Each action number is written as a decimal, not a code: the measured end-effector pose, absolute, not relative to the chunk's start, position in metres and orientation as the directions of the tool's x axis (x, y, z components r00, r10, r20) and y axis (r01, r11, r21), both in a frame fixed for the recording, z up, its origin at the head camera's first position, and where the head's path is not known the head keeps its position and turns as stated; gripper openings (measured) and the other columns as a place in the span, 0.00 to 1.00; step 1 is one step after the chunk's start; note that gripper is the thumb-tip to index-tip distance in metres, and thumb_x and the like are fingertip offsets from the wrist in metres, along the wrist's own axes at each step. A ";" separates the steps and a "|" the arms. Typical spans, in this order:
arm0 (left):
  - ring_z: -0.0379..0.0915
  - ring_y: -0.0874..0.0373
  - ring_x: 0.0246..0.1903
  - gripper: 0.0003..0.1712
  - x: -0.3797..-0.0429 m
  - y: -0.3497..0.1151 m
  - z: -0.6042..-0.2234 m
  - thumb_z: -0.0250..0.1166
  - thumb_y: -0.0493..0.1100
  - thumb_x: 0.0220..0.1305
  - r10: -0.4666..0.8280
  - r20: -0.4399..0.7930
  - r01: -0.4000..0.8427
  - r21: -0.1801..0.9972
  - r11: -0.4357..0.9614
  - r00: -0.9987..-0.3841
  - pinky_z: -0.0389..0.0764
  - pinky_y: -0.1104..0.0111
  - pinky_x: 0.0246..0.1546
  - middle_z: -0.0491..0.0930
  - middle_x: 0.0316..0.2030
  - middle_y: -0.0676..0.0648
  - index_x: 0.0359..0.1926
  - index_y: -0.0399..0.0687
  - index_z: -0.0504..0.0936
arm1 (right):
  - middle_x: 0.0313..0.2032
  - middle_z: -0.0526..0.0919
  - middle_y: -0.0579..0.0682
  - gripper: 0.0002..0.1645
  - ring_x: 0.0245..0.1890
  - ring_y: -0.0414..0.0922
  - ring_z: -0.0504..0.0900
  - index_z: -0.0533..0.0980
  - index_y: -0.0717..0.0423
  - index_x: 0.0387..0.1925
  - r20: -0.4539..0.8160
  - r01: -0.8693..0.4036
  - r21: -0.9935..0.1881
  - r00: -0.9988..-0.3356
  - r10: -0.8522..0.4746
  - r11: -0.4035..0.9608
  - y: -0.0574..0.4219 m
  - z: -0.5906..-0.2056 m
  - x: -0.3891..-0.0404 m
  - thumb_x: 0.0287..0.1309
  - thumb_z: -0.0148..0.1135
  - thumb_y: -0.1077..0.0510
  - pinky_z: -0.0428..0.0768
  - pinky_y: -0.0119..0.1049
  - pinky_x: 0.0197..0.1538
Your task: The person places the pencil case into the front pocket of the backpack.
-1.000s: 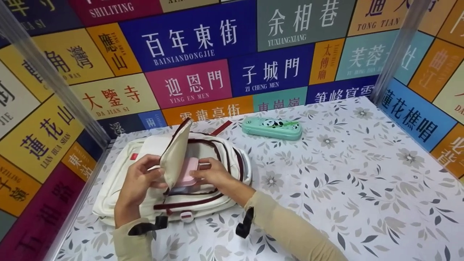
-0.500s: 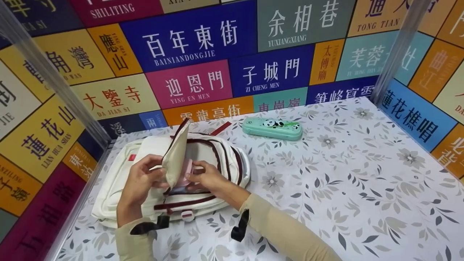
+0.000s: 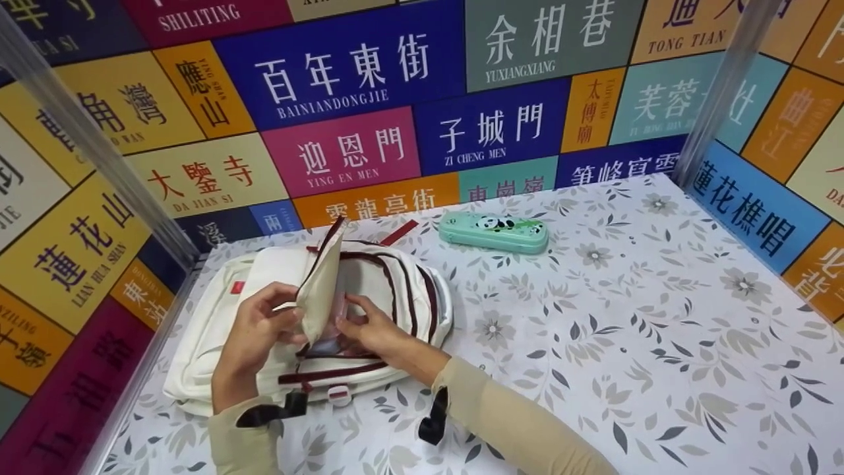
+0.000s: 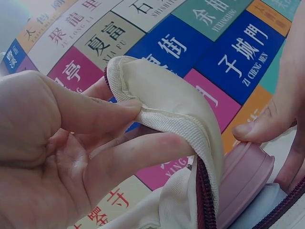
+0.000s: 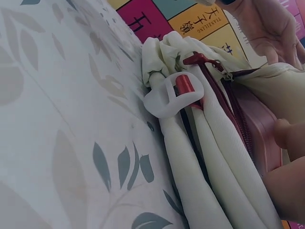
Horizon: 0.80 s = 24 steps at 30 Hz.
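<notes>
A white backpack [image 3: 211, 336] with dark red zips lies on the table, its front pocket unzipped. My left hand [image 3: 256, 326] pinches the edge of the cream pocket flap [image 3: 323, 284] and holds it up. Inside the pocket, my right hand [image 3: 382, 336] grips a pink rounded case [image 4: 248, 164], thumb on its upper edge in the left wrist view. Most of that case is hidden behind the flap in the head view. Beside it in the pocket shows a pale blue object [image 4: 259, 205], partly covered. The right wrist view shows the pink case [image 5: 259, 129] just inside the zip.
A mint green pencil case [image 3: 493, 232] with pandas lies on the table behind and right of the backpack. A white buckle [image 5: 174, 95] hangs at the bag's near side. The floral tablecloth [image 3: 626, 356] reaches a wall [image 3: 343, 72] of coloured signs.
My right hand has pushed the pink case deeper into the pocket, leftward and down behind the flap. My left hand keeps its hold on the flap and has hardly moved.
</notes>
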<state>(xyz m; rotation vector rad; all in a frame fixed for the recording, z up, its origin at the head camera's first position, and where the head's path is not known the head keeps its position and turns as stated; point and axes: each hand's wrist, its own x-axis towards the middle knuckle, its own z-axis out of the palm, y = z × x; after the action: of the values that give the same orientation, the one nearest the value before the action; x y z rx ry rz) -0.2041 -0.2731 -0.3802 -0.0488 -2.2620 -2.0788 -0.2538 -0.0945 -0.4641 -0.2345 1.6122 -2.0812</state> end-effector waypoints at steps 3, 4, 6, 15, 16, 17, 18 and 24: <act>0.81 0.57 0.29 0.14 -0.204 -0.274 -0.380 0.57 0.20 0.59 -0.025 0.075 0.073 0.993 0.089 -0.997 0.88 0.67 0.20 0.83 0.33 0.50 0.44 0.34 0.76 | 0.46 0.82 0.58 0.40 0.29 0.41 0.82 0.54 0.49 0.76 -0.164 0.271 -0.949 -0.861 -0.482 -0.162 -0.095 -0.465 -0.255 0.68 0.60 0.60 0.90 0.38 0.41; 0.81 0.57 0.30 0.14 -0.203 -0.275 -0.380 0.57 0.20 0.59 -0.027 0.077 0.075 0.993 0.091 -0.997 0.88 0.67 0.20 0.83 0.33 0.50 0.44 0.34 0.76 | 0.47 0.81 0.58 0.40 0.29 0.41 0.82 0.54 0.49 0.76 -0.168 0.274 -0.949 -0.858 -0.485 -0.155 -0.095 -0.464 -0.255 0.68 0.60 0.60 0.90 0.38 0.42; 0.81 0.57 0.31 0.14 -0.203 -0.275 -0.380 0.56 0.20 0.59 -0.033 0.081 0.077 0.993 0.093 -0.996 0.88 0.66 0.21 0.83 0.33 0.50 0.44 0.34 0.76 | 0.48 0.81 0.59 0.41 0.30 0.42 0.82 0.54 0.48 0.77 -0.177 0.281 -0.949 -0.851 -0.495 -0.144 -0.094 -0.463 -0.256 0.68 0.60 0.59 0.90 0.39 0.44; 0.81 0.57 0.31 0.14 -0.202 -0.277 -0.379 0.58 0.20 0.59 -0.019 0.090 0.088 0.993 0.079 -0.996 0.89 0.65 0.21 0.83 0.34 0.49 0.45 0.34 0.76 | 0.55 0.81 0.59 0.33 0.44 0.52 0.84 0.67 0.49 0.71 -0.197 0.200 -0.979 -0.849 -0.491 0.046 -0.062 -0.442 -0.269 0.66 0.64 0.52 0.90 0.37 0.39; 0.81 0.57 0.31 0.14 -0.202 -0.277 -0.379 0.58 0.20 0.59 -0.019 0.089 0.087 0.993 0.078 -0.996 0.89 0.65 0.21 0.83 0.34 0.49 0.45 0.34 0.76 | 0.56 0.81 0.60 0.32 0.46 0.55 0.84 0.69 0.51 0.69 -0.188 0.180 -0.982 -0.854 -0.485 0.062 -0.057 -0.439 -0.272 0.66 0.64 0.53 0.90 0.36 0.38; 0.81 0.57 0.31 0.14 -0.202 -0.277 -0.379 0.58 0.20 0.59 -0.019 0.089 0.087 0.993 0.077 -0.996 0.89 0.65 0.21 0.83 0.34 0.49 0.45 0.34 0.76 | 0.57 0.81 0.60 0.30 0.49 0.57 0.84 0.70 0.53 0.68 -0.179 0.165 -0.984 -0.860 -0.478 0.071 -0.051 -0.436 -0.275 0.66 0.63 0.53 0.90 0.36 0.39; 0.81 0.57 0.31 0.14 -0.202 -0.277 -0.379 0.58 0.20 0.59 -0.019 0.089 0.087 0.993 0.075 -0.996 0.89 0.65 0.21 0.83 0.34 0.49 0.45 0.34 0.76 | 0.57 0.81 0.60 0.29 0.50 0.58 0.83 0.71 0.55 0.67 -0.168 0.149 -0.986 -0.868 -0.467 0.077 -0.045 -0.434 -0.279 0.66 0.63 0.54 0.90 0.36 0.39; 0.81 0.57 0.31 0.14 -0.201 -0.278 -0.379 0.59 0.20 0.60 -0.014 0.089 0.088 0.994 0.072 -0.996 0.89 0.65 0.22 0.83 0.34 0.49 0.45 0.33 0.76 | 0.57 0.80 0.59 0.26 0.50 0.55 0.82 0.74 0.58 0.64 -0.067 0.003 -0.987 -0.916 -0.395 0.162 0.002 -0.427 -0.307 0.66 0.63 0.56 0.90 0.38 0.43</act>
<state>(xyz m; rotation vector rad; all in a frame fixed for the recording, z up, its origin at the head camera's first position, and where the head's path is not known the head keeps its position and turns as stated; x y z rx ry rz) -0.2013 -0.2776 -0.3790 -0.0779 -2.2438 -2.0895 -0.3074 0.0022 -0.4272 -0.3766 2.1348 -1.8137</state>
